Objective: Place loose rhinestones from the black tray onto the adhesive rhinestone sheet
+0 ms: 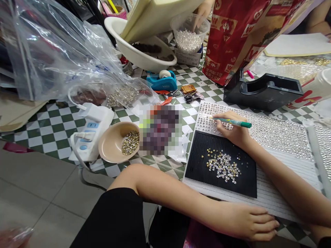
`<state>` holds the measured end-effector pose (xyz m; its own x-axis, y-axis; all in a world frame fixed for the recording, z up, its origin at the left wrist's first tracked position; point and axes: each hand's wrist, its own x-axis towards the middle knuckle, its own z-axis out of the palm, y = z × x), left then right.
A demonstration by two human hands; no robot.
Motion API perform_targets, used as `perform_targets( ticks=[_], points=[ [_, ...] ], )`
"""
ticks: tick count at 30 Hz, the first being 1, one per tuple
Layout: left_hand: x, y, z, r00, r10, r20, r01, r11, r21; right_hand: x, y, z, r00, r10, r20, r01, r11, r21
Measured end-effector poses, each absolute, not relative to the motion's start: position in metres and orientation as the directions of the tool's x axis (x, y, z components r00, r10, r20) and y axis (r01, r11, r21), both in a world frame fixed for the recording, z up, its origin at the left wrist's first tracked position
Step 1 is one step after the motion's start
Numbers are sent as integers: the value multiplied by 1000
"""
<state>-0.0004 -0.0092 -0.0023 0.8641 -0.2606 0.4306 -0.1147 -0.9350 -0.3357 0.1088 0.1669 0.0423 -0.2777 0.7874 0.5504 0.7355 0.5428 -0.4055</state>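
My right hand (pixel 234 132) grips a slim pen-like stick (pixel 232 122) with a green end, its yellow tip pointing left. The tip is over a white sheet (pixel 284 172) whose upper part carries close rows of small clear rhinestones (pixel 263 134). Below that hand, on the sheet, lies a black ribbed tray (pixel 199 162) with loose clear and gold rhinestones (pixel 223 165) heaped in its middle. Across the front stretches my left arm; my left hand (pixel 250 220) rests palm down by the sheet's near edge, fingers extended and holding nothing.
A beige bowl (pixel 111 144) of gold stones stands beside a white power strip (pixel 90 132). Behind are a blue tape dispenser (pixel 161 82), a black dispenser (pixel 263 91) and a red paper bag (pixel 230 38). Another person's hand (pixel 203 15) reaches into a clear tub (pixel 188 38).
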Motion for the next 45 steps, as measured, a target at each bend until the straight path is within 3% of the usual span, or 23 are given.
perform_targets(
  ticks=[7,18,27,33,37,40,45],
  points=[
    [-2,-2,1,835,-304,458,-135,-921,-364,111,161,51,-245,779,577,720,545,-430],
    [-1,-3,-4,813,-251,525,-137,-960,-246,116,97,86,-259,794,550,707,543,-452],
    [-4,0,3,852,-282,441,-179,-949,-260,119,56,64,-178,836,519,660,492,-567],
    [-1,-3,-2,832,-263,488,-183,-961,-207,117,56,56,-216,827,520,642,521,-562],
    [-3,-2,2,858,-292,422,-187,-943,-274,115,56,57,-244,824,512,633,535,-560],
    [-4,0,6,874,-285,393,-190,-946,-264,117,58,61,-205,823,530,646,520,-559],
    [-6,4,7,834,-285,472,-198,-954,-227,125,85,65,-126,832,541,698,462,-547]
  ],
)
